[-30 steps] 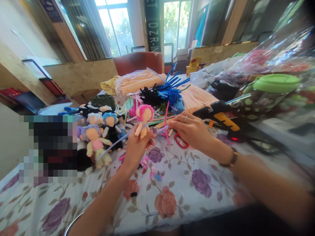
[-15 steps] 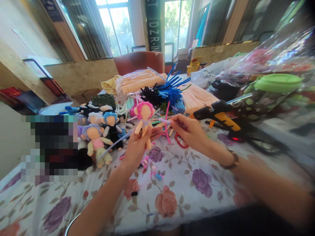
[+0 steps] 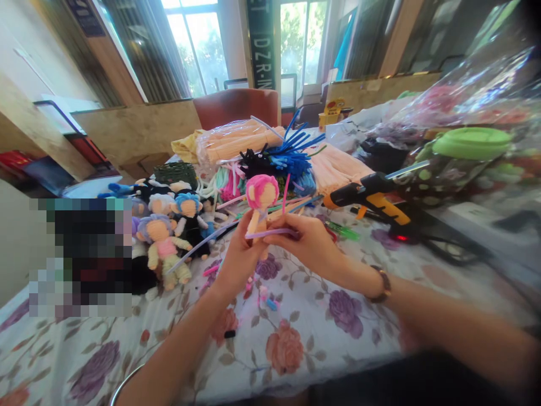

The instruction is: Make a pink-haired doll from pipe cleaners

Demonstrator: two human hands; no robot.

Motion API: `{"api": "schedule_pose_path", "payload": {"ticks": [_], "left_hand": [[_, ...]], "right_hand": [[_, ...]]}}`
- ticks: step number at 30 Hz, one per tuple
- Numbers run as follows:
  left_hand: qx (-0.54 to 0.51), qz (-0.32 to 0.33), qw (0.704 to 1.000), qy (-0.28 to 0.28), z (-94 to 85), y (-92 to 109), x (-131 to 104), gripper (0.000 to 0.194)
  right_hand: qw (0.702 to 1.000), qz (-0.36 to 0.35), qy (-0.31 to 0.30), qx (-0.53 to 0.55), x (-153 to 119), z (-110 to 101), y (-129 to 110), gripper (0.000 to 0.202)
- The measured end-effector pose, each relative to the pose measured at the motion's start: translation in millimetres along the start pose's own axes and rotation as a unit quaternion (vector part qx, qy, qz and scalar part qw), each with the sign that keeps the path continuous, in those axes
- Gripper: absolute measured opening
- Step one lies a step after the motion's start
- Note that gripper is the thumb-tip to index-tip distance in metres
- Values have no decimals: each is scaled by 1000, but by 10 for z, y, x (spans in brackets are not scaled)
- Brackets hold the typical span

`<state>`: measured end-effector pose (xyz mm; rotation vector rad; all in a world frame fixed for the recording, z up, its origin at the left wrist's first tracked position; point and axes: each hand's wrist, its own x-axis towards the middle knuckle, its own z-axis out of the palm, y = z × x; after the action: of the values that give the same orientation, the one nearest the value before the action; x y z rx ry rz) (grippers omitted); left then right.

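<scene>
A small doll (image 3: 262,194) with pink hair and a peach body stands upright in my left hand (image 3: 240,254), whose fingers are wrapped round its lower body. My right hand (image 3: 310,242) pinches a lavender pipe cleaner (image 3: 274,232), which runs across the front of the doll's lower body. The two hands nearly meet below the doll. A long pale-blue strip (image 3: 196,248) slants down to the left behind my left hand. The doll's legs are mostly hidden by my fingers.
Several finished dolls (image 3: 163,242) sit at the left. Blue pipe cleaners (image 3: 296,149) and peach bundles (image 3: 336,169) lie at the back. A black-and-orange glue gun (image 3: 372,200) is at the right, near a green-lidded jar (image 3: 471,144). Small scraps lie on the flowered tablecloth (image 3: 296,304).
The doll has turned and shifted slightly right in my left hand. My right hand has moved left and down, bringing the lavender pipe cleaner across the doll. Green-handled scissors now show behind it.
</scene>
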<state>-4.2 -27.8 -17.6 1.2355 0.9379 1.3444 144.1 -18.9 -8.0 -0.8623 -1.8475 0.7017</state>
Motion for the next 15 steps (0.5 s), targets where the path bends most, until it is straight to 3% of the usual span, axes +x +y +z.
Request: {"api": "schedule_pose_path", "payload": {"ticks": [4, 15], "left_hand": [[44, 6, 999, 0, -6, 1, 7, 65], [100, 39, 994, -5, -17, 4, 24, 62]], "right_hand": [[983, -126, 23, -131, -14, -25, 69, 6], [959, -191, 56, -200, -44, 6, 73, 10]]}}
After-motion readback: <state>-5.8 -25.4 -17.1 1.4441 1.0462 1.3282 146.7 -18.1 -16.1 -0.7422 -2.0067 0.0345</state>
